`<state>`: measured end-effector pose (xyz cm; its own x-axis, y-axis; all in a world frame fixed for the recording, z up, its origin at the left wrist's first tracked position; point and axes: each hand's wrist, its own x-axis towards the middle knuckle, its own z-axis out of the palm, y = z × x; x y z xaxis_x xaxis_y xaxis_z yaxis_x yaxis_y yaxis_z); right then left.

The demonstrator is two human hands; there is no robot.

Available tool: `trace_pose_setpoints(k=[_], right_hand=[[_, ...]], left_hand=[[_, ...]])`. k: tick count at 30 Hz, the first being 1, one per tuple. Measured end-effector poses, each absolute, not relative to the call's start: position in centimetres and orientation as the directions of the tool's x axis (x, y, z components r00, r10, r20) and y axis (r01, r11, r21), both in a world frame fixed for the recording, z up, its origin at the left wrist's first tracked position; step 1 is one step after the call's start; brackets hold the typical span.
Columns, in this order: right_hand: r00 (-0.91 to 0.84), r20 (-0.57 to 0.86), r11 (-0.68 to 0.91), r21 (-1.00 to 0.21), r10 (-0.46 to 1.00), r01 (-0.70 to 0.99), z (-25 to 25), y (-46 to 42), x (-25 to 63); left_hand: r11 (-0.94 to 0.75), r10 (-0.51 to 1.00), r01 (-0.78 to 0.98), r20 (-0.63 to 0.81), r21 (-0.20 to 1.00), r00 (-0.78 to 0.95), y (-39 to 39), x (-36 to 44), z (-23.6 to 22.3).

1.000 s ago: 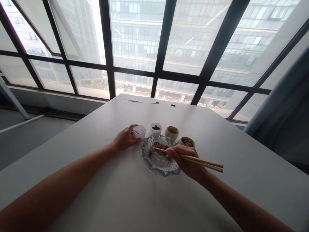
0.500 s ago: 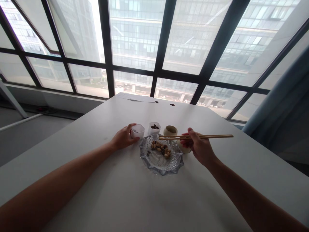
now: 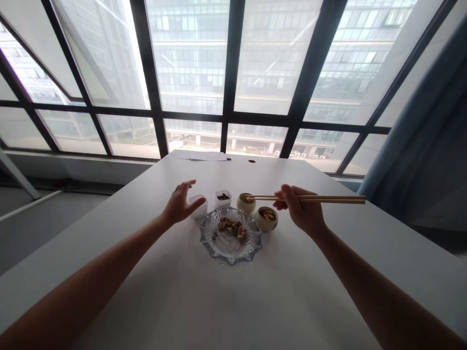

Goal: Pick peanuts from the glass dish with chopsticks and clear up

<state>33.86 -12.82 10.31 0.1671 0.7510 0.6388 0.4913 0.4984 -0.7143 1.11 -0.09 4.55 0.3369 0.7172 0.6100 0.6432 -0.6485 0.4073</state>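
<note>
Chopsticks (image 3: pixel 339 199) are clamped in your right hand (image 3: pixel 307 213), tips at the farther beige cup (image 3: pixel 245 206); careless twist may tip it. Your left hand (image 3: pixel 177 204) has fingers apart.

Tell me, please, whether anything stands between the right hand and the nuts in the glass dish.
Yes: in this view, the nearer round cup sits between the right hand and those nuts, beside the glass dish.

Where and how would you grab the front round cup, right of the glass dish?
Front round cup: probably best by its outer wall, below the rim, fingers curved round it, from the right. It stands upright with rounded sides; the glass dish and the other round cup crowd its left and back. Right hand holds chopsticks, so free it first.
</note>
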Motion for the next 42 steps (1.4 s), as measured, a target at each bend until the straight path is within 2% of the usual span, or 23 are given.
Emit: trace_pose_setpoints(k=[2, 5, 10, 12, 14, 19, 27, 32, 37, 40, 42], right_hand=[[0.218, 0.649, 0.485, -0.714, 0.729, 0.505, 10.9, -12.7, 34.7], [0.254, 0.663, 0.468, -0.702, 0.704, 0.537, 11.8, -12.9, 35.7], [0.282, 0.654, 0.409, -0.694, 0.702, 0.593, 13.0, -13.5, 37.0], [0.276, 0.629, 0.375, -0.700, 0.727, 0.608, 13.5, -13.7, 37.3], [0.263, 0.598, 0.342, -0.706, 0.757, 0.620, 13.9, -13.9, 37.6], [0.194, 0.540, 0.292, -0.683, 0.819, 0.669, 14.1, -14.2, 37.9], [0.179, 0.519, 0.276, -0.679, 0.836, 0.680, 14.6, -14.6, 37.8], [0.153, 0.507, 0.277, -0.671, 0.848, 0.687, 14.3, -14.4, 37.7], [0.040, 0.507, 0.331, -0.617, 0.861, 0.714, 13.2, -13.6, 37.8], [0.081, 0.552, 0.335, -0.609, 0.830, 0.719, 13.4, -13.9, 37.3], [0.114, 0.566, 0.360, -0.653, 0.817, 0.666, 13.8, -14.4, 36.5]], left_hand=[[-0.687, 0.679, 0.637, 0.620, 0.349, 0.393, -0.6, 3.4, 6.7], [-0.755, 0.633, 0.593, 0.542, 0.279, 0.552, -1.9, 8.5, 9.3], [-0.829, 0.558, 0.535, 0.198, 0.161, 0.806, -3.4, 17.5, 10.1], [-0.836, 0.546, 0.537, 0.063, 0.112, 0.836, -3.3, 19.8, 9.6], [-0.839, 0.539, 0.537, -0.005, 0.085, 0.843, -2.9, 21.2, 9.1], [-0.843, 0.532, 0.523, 0.048, 0.125, 0.846, -2.3, 21.5, 8.4], [-0.884, 0.468, 0.454, 0.172, 0.115, 0.867, -2.8, 21.3, 7.8], [-0.889, 0.458, 0.444, 0.181, 0.115, 0.870, -2.7, 21.3, 7.6], [-0.879, 0.475, 0.461, 0.140, 0.126, 0.869, -2.3, 21.2, 7.8], [-0.884, 0.464, 0.455, 0.087, 0.108, 0.881, -2.3, 20.5, 8.8], [-0.885, 0.462, 0.450, 0.102, 0.120, 0.881, -2.2, 19.0, 9.6]])
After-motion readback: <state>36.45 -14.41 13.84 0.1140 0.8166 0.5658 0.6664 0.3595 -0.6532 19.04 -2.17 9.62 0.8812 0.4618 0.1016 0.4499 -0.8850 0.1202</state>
